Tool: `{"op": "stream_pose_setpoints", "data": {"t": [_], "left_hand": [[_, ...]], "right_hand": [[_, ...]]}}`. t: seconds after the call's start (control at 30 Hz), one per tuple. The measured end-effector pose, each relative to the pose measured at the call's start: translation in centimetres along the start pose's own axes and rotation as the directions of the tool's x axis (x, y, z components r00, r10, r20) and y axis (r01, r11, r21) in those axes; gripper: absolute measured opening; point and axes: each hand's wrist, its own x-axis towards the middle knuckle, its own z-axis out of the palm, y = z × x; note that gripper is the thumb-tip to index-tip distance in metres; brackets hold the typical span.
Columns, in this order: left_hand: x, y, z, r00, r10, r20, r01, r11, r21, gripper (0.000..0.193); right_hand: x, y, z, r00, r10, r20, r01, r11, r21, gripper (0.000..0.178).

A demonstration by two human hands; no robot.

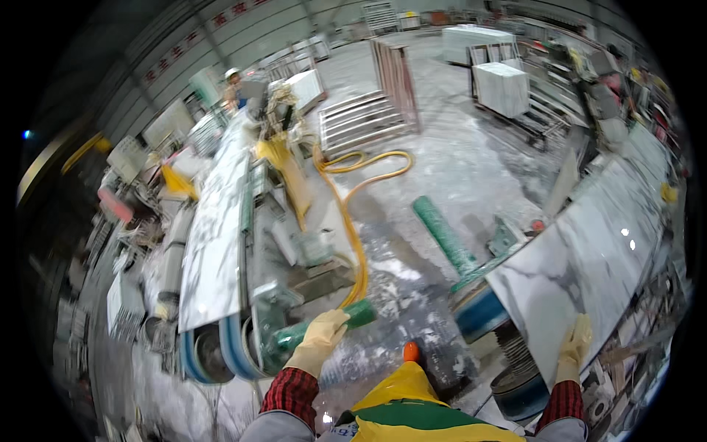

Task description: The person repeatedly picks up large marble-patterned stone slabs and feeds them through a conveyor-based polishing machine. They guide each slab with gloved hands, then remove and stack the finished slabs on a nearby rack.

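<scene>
Stood on a grey, wet-looking floor (460,151) between a broad, veined white slab (589,243) at the right, near end above blue-rimmed wheels (482,314), and a long marbled slab (212,265) at the left. Had a green cylinder (360,314) low at the left, under or against the gloved left hand (320,341), but could not tell whether gripped; laid the gloved right hand (575,345), loose, fingers outstretched, on the white slab near its edge.

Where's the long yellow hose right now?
Head view, near centre: the hose lies on the grey floor, left of the far green cylinder, beyond the left hand.
</scene>
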Motion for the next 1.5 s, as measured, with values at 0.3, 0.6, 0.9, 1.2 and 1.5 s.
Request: {"op": "stream_pose_setpoints", "data": {"t": [0.3, 0.6, 0.9, 1.2, 1.5], "left_hand": [[-17.7, -4.3, -5.7, 0.814, -0.577, -0.067, 0.578, 0.816, -0.009, 0.029], [-30.4, -11.1, -7.3, 0.759, -0.559, -0.335, 0.543, 0.826, -0.148, 0.027], [-42.9, -17.6, -11.9, 0.648, -0.580, -0.494, 0.558, 0.803, -0.210, 0.024], [-48.1, -20.5, -15.6, 0.602, -0.680, -0.418, 0.674, 0.714, -0.190, 0.025], [-54.2, -22.7, -18.9, 0.512, -0.757, -0.407, 0.810, 0.583, -0.066, 0.032]], "right_hand": [[-3.8, 0.6, 0.5, 0.986, 0.121, 0.117, -0.080, 0.949, -0.304, 0.054], [-8.6, -14.5, 1.6, 0.997, -0.012, -0.083, 0.001, 0.990, -0.142, 0.040], [-18.0, -59.9, -1.9, 0.656, -0.752, 0.063, 0.463, 0.467, 0.753, 0.050], [-25.6, -92.6, -7.4, 0.127, -0.951, -0.282, 0.826, -0.056, 0.561, 0.052], [-27.2, -112.4, 3.6, 0.075, -0.970, -0.233, 0.889, -0.041, 0.457, 0.069]]}}
